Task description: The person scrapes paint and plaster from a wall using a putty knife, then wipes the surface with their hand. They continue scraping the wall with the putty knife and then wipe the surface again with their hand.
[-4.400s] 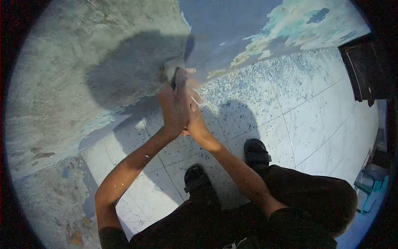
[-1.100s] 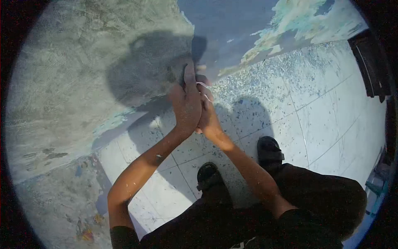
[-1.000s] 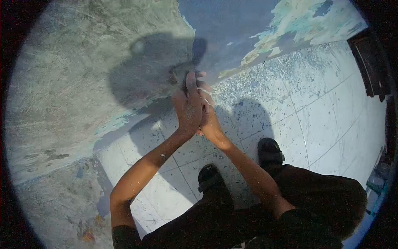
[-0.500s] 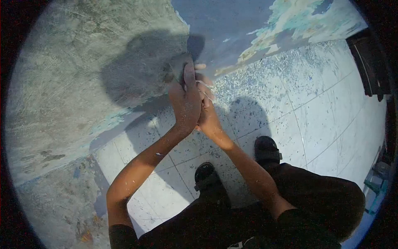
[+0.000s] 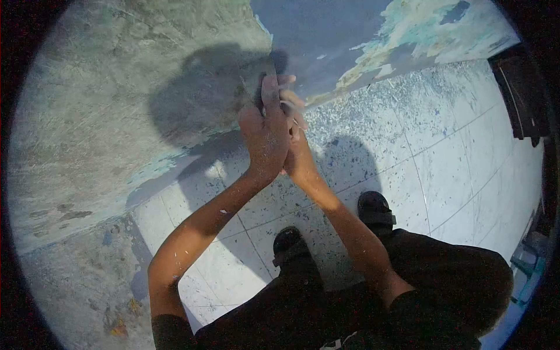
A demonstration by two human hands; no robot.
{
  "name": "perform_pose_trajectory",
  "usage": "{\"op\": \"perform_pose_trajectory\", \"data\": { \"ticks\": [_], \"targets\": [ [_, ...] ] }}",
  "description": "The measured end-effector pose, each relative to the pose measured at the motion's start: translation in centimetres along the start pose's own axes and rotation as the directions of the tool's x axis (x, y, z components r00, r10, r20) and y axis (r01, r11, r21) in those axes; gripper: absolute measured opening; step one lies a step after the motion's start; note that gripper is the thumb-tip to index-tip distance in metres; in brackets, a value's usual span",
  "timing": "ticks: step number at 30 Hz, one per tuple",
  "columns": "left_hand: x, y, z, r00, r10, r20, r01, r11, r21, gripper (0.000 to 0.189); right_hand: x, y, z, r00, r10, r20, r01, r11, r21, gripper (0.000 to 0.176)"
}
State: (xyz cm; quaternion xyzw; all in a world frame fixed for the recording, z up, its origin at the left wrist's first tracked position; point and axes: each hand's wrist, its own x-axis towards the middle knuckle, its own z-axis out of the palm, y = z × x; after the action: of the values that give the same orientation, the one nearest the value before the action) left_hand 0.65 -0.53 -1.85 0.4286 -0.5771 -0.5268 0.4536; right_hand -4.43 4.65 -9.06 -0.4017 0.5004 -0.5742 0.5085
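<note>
- Both hands are clenched together round the scraper (image 5: 256,93). The left hand (image 5: 265,137) is in front and the right hand (image 5: 298,157) behind; the handle itself is hidden.
- The scraper presses on the wall (image 5: 116,116), at the edge where bare grey meets blue paint (image 5: 326,35).
- If the blade skips off that edge, the knuckles could rasp the rough wall.
- Too steep an angle would likely gouge the surface.
- Flakes (image 5: 361,111) litter the floor (image 5: 443,163) near the shoes (image 5: 289,242); a foot could slip on them.
</note>
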Motion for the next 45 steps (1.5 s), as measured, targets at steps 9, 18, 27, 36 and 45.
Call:
{"op": "perform_pose_trajectory", "data": {
  "ticks": [9, 18, 27, 36, 45],
  "targets": [
    [-1.3, 0.0, -0.5, 0.995, -0.09, -0.041, 0.089, 0.996, -0.019, 0.043, -1.4, 3.1, 0.9, 1.0, 0.017, 0.021, -0.017, 1.0, 0.006, 0.041],
    [0.5, 0.4, -0.1, 1.0, 0.007, -0.015, -0.008, 0.999, -0.037, 0.043, 1.0, -0.3, 0.9, 0.994, -0.088, -0.063, 0.098, 0.98, 0.172, 0.042],
    [-0.3, -1.9, -0.7, 0.999, 0.043, -0.019, -0.042, 0.998, 0.037, 0.044, 0.9, 4.1, 0.7, 0.892, -0.452, -0.019, 0.424, 0.849, -0.316, 0.051],
    [0.5, -1.1, -0.7, 0.997, 0.081, 0.0, -0.081, 0.995, 0.06, 0.041, 0.9, 0.4, 0.6, 0.967, 0.24, 0.086, -0.254, 0.939, 0.23, 0.045],
    [-0.8, -0.6, -1.4, 0.998, 0.033, 0.052, -0.038, 0.995, 0.096, 0.043, 1.2, 4.8, 1.8, 0.925, -0.369, -0.095, 0.321, 0.889, -0.326, 0.056]
  ]
}}
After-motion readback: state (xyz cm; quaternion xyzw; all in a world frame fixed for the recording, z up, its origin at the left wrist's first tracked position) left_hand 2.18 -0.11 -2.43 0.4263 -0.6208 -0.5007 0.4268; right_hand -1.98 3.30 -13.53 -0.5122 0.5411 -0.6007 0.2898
